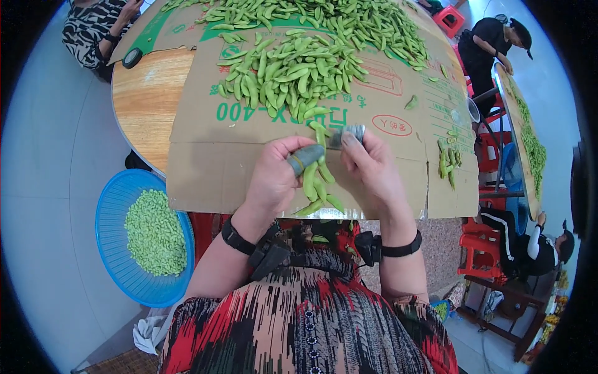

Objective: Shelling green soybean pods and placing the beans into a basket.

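Observation:
Both hands are near the front edge of a cardboard sheet, close together over a few green soybean pods. My left hand (pixel 275 177), with a grey-green wrapping on its thumb, is closed on a soybean pod (pixel 321 142). My right hand (pixel 375 167) is just to the right, its fingers curled and its thumb wrapped in grey; what it pinches, if anything, is hidden and blurred. Below the hands, loose pods (pixel 320 187) lie at the cardboard's edge. Beyond them spreads a large heap of pods (pixel 293 71).
The cardboard (pixel 212 168) covers a round wooden table (pixel 146 93). A blue basket (pixel 109 234) of shelled beans (pixel 156 234) stands at lower left. A roll of black tape (pixel 132 58) sits at far left. Small pods (pixel 448 162) lie at right. Other people work at another table (pixel 520 124).

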{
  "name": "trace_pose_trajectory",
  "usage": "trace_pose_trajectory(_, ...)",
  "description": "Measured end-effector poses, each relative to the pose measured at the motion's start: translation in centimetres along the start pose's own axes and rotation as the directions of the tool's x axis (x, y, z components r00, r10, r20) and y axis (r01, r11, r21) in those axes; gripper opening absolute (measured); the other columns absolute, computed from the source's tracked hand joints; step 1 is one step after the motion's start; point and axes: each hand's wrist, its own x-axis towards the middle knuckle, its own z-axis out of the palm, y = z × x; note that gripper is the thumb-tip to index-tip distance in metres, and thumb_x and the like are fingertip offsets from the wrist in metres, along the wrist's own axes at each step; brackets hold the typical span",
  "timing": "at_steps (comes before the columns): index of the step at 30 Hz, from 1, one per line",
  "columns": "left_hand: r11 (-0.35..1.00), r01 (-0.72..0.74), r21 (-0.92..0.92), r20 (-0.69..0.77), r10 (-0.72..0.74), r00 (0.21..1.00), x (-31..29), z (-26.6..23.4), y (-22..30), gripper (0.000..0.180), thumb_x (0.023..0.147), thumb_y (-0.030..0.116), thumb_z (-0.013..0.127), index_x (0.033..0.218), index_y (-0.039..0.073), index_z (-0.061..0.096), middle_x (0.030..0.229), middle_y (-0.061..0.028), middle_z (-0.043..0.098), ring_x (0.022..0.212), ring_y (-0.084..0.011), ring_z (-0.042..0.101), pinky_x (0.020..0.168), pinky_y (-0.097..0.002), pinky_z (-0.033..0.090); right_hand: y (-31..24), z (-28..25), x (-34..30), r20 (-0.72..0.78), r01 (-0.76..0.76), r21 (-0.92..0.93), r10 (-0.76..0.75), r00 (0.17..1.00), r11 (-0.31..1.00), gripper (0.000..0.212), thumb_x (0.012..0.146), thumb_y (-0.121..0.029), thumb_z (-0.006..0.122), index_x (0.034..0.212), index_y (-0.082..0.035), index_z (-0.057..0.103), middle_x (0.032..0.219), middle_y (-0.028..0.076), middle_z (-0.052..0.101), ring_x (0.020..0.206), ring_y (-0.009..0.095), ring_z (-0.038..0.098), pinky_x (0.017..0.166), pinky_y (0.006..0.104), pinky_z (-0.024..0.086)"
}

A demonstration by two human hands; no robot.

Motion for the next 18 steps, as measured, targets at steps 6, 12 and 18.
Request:
trace_pose_trajectory(6, 0.965, 0.020, 0.261, 0.115, -0.052, 0.992, -0.3, 0.1, 0.0, 0.008, 0.084, 0.004, 0.060, 0.091, 0.000, 0.062, 0.080, 0.0002, 0.062, 0.068, -0.0058, 0.057, 0.058, -0.0193, 0.046, 0.2, 0.3, 0.7, -0.084, 0.115, -0.282, -0.144, 0.986, 0.953, 0.014, 0.086, -0.018, 0.059, 0.087, -0.004, 0.059, 0.067, -0.006, 0.051, 0.058, 0.003, 0.044, 0.051, 0.0199, 0.036)
trace_pose_trajectory(12, 0.649, -0.245, 0.720, 0.245, 0.093, 0.965, -0.3, 0.3, -0.7, 0.011, 0.076, 0.009, 0.069, 0.083, 0.003, 0.064, 0.076, -0.0023, 0.064, 0.065, -0.0090, 0.055, 0.060, -0.0253, 0.046, 0.4, -0.5, 0.3, -0.064, 0.142, -0.554, -0.213, 0.975, 0.820, 0.018, 0.080, -0.017, 0.062, 0.077, 0.000, 0.059, 0.060, 0.003, 0.058, 0.053, 0.010, 0.052, 0.052, 0.0274, 0.043)
trace_pose_trajectory(18, 0.441, -0.381, 0.812, 0.339, 0.176, 0.924, -0.1, 0.6, -0.6, 0.014, 0.070, 0.010, 0.070, 0.080, 0.003, 0.064, 0.074, -0.0139, 0.062, 0.064, -0.0204, 0.059, 0.063, -0.0297, 0.047, 0.4, -0.4, -0.4, -0.049, 0.218, -0.662, -0.332, 0.942, 0.717, 0.020, 0.078, -0.018, 0.061, 0.076, 0.002, 0.058, 0.058, 0.010, 0.059, 0.050, 0.016, 0.055, 0.052, 0.0316, 0.044)
